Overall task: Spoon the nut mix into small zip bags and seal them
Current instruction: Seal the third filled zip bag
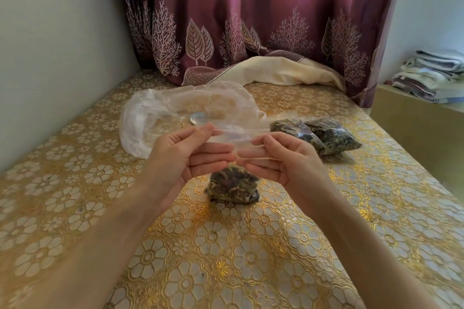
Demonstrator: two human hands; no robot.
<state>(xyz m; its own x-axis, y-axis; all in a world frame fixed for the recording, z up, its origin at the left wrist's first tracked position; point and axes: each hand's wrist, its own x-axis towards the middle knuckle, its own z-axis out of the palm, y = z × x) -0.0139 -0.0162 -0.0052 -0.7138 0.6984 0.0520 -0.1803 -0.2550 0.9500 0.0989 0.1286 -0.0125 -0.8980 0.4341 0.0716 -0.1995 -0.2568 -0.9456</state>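
Observation:
A small clear zip bag [234,184] holding dark nut mix hangs above the table between my hands. My left hand [185,158] pinches the left end of its top strip between thumb and fingers. My right hand [281,158] pinches the right end the same way. Two filled zip bags [324,135] lie side by side on the table to the right. A metal spoon [198,117] lies behind my hands, partly under a large crumpled clear plastic bag [160,113].
The table [226,246] wears a gold floral cloth. A maroon and cream curtain [251,32] hangs behind, its hem resting on the table's far edge. A grey wall [50,45] runs along the left. Folded towels [431,75] sit on a ledge at the right.

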